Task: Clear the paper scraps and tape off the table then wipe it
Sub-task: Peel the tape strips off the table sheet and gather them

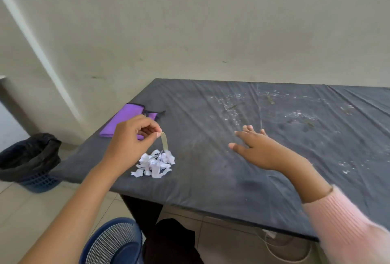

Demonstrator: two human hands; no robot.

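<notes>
The left hand [130,137] pinches the top end of the tape [164,144] between thumb and forefinger. The strip hangs almost upright from this pinch, and its lower end meets the heap of scraps [155,163] on the table [232,179], just below the hand and a little to its right. The right hand [255,147] is spread with straight fingers and holds nothing, well apart to the right of the heap, so the left hand is the nearer one, and the bin [31,158] stands on the floor on that same side. The scraps carry dark marks, but no word or brand can be read.
</notes>
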